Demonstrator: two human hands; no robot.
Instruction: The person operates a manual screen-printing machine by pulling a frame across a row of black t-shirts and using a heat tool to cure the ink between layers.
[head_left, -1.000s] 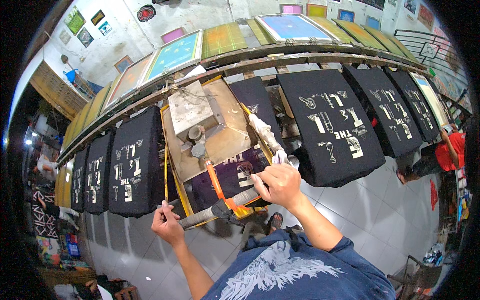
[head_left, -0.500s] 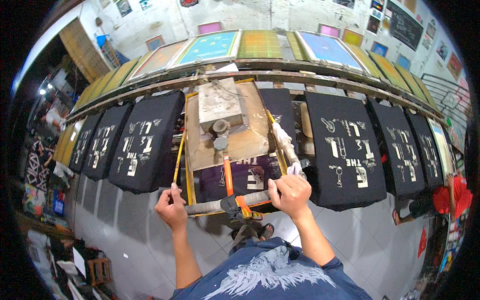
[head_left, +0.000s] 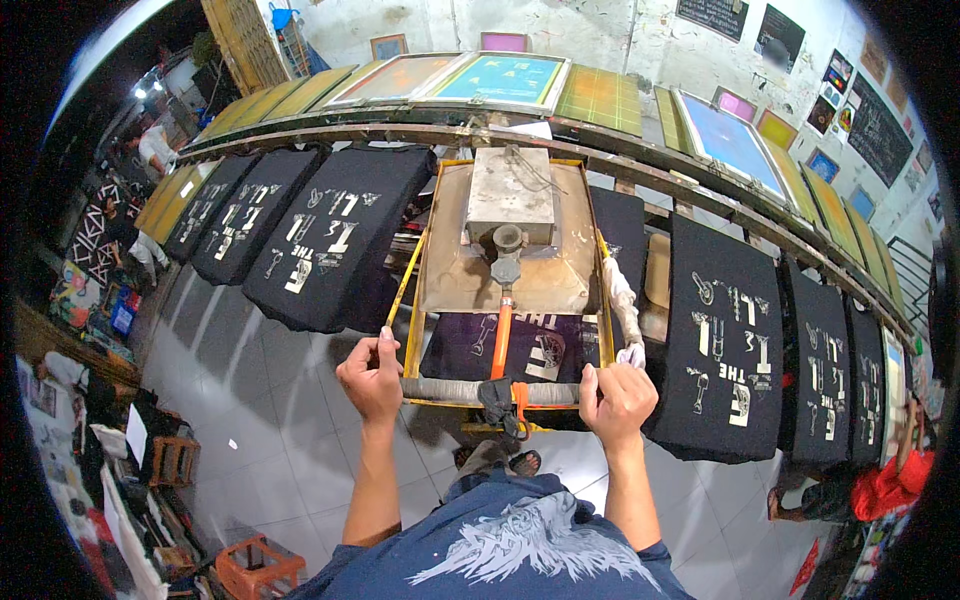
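Both my fists are closed around a handlebar (head_left: 445,391) wrapped in grey tape. My left hand (head_left: 370,378) holds its left end, thumb pointing up; my right hand (head_left: 618,402) holds the right end, beside a white cloth wrapping (head_left: 622,300) on the frame's side. The bar belongs to a yellow metal frame (head_left: 411,345) carrying a brown panel (head_left: 450,262) with a grey metal box (head_left: 510,195) on top. An orange tube (head_left: 503,338) runs from the box's fitting to a black-and-orange strap (head_left: 503,405) at the bar. Below the panel lies a printed black shirt (head_left: 460,345), partly hidden.
More black shirts (head_left: 325,240) lie on boards to the left, others (head_left: 722,345) to the right. Printing screens (head_left: 500,82) lean along a rail behind. A person in red (head_left: 895,485) is at far right. An orange stool (head_left: 260,568) stands at lower left.
The view has swung, so shirts, screens and frame appear farther right, and the handlebar now looks level. Both hands stay closed on the handlebar.
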